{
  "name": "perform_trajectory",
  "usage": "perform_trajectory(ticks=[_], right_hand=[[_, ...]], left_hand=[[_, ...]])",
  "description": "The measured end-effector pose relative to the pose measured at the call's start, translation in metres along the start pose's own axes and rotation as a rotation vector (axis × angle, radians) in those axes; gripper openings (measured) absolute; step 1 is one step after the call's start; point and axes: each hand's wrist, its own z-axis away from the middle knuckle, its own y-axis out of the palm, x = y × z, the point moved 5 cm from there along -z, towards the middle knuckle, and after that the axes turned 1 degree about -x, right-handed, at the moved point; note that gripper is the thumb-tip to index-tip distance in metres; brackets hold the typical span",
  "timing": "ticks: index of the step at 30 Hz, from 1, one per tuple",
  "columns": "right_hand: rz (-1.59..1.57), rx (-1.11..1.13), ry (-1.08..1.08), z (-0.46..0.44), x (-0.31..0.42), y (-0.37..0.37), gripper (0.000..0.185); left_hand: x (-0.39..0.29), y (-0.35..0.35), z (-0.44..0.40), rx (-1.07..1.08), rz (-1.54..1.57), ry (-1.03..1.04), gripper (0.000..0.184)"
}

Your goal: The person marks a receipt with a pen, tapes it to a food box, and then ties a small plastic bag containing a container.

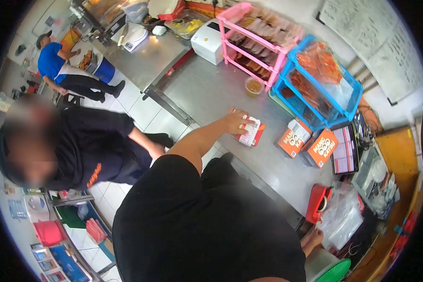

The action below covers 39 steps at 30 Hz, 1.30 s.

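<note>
My left hand [238,123] reaches across the steel counter, its fingers spread over the near side of a small red-and-white box [252,132]. A white paper slip appears to lie on top of this box. Low on the right, my right hand [313,240] is partly hidden by my body; its fingers look closed at the edge of a clear plastic bag [342,224] in a pile of bags. A red tape dispenser [317,203] stands just beyond that hand. Two orange-and-white printed boxes [292,139] [320,148] sit side by side on the counter, past my left hand.
Pink [226,35] and blue [286,77] tiered racks hold packed food at the back. A small tub [254,87], a white printer [207,41] and a screen [345,149] stand along the counter. A person in black [91,145] is close on the left; another in blue [51,61] works farther off.
</note>
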Motion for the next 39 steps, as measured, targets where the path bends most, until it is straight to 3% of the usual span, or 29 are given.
perform_trajectory(ticks=[1, 3, 4, 5, 6, 8, 10, 11, 12, 13, 14, 15, 18, 21, 23, 25, 26, 27, 28, 31, 34, 37, 39], right_hand=[[-0.084, -0.126, 0.083, -0.004, -0.006, -0.004, 0.021], [-0.670, -0.225, 0.299, -0.022, -0.020, -0.012, 0.027], [-0.674, -0.217, 0.286, 0.009, -0.027, -0.033, 0.027], [-0.807, -0.247, 0.305, -0.001, 0.030, -0.044, 0.027], [-0.942, -0.280, 0.323, -0.003, 0.136, -0.045, 0.028], [-1.085, 0.146, 0.172, -0.038, 0.141, 0.007, 0.026], [-0.780, 0.056, -0.176, -0.010, 0.284, 0.047, 0.021], [-0.882, 0.384, -0.059, -0.017, 0.301, 0.100, 0.018], [-0.736, 0.480, 0.019, 0.007, 0.370, 0.126, 0.016], [-0.657, 0.656, -0.037, 0.020, 0.414, 0.165, 0.015], [-0.580, 0.806, -0.242, 0.030, 0.447, 0.207, 0.013], [-0.510, 0.817, -0.227, 0.055, 0.502, 0.226, 0.012], [-0.240, 0.619, -0.780, 0.072, 0.583, 0.292, 0.024], [-0.160, 0.801, -0.673, 0.077, 0.602, 0.324, 0.029], [-0.093, 0.773, -0.692, 0.073, 0.597, 0.333, 0.034], [0.081, 0.574, -0.743, 0.075, 0.587, 0.322, 0.045], [0.349, 0.443, -0.669, 0.070, 0.583, 0.304, 0.056], [0.353, 0.514, -0.600, 0.067, 0.580, 0.290, 0.059], [0.346, 0.578, -0.517, 0.063, 0.572, 0.280, 0.062], [0.272, 0.602, -0.278, 0.060, 0.536, 0.256, 0.060], [0.104, 0.557, -0.361, 0.060, 0.503, 0.266, 0.054], [0.096, 0.531, -0.300, 0.052, 0.469, 0.248, 0.046], [-0.196, 0.649, -0.354, 0.049, 0.453, 0.214, 0.035]], left_hand=[[0.003, 0.007, -0.001, 0.039, 0.015, 0.007, 0.055], [0.009, 0.011, -0.001, 0.060, 0.022, -0.008, 0.056], [0.008, 0.012, 0.001, 0.019, 0.015, 0.016, 0.057], [0.008, 0.010, 0.002, -0.021, 0.007, 0.046, 0.059], [0.006, 0.000, 0.000, -0.031, 0.003, 0.045, 0.059], [-0.003, -0.017, 0.000, 0.194, 0.046, -0.016, 0.061], [-0.005, -0.028, 0.001, 0.220, 0.051, 0.001, 0.062], [-0.003, -0.030, 0.001, 0.250, 0.052, 0.015, 0.063], [-0.001, -0.031, 0.000, 0.247, 0.046, 0.034, 0.068], [0.000, -0.033, 0.000, 0.243, 0.042, 0.036, 0.068], [-0.001, -0.036, 0.001, 0.239, 0.047, 0.035, 0.070], [0.000, -0.038, 0.002, 0.234, 0.052, 0.035, 0.072], [0.004, -0.038, 0.002, 0.187, 0.037, 0.063, 0.073], [0.005, -0.033, 0.001, 0.217, 0.012, 0.061, 0.071], [0.010, -0.035, 0.001, 0.243, 0.000, 0.072, 0.070], [0.006, -0.036, -0.001, 0.252, 0.070, 0.041, 0.070], [0.000, -0.032, 0.001, 0.293, 0.077, 0.105, 0.070], [0.002, -0.035, 0.000, 0.218, 0.099, 0.085, 0.071], [0.003, -0.038, -0.003, 0.150, 0.126, 0.078, 0.072], [0.002, -0.025, -0.011, 0.214, 0.080, 0.081, 0.072], [-0.001, -0.017, -0.016, 0.237, 0.080, 0.092, 0.073], [-0.006, -0.015, -0.015, 0.205, 0.021, 0.110, 0.072], [-0.016, -0.021, -0.013, 0.165, -0.025, 0.128, 0.072]])
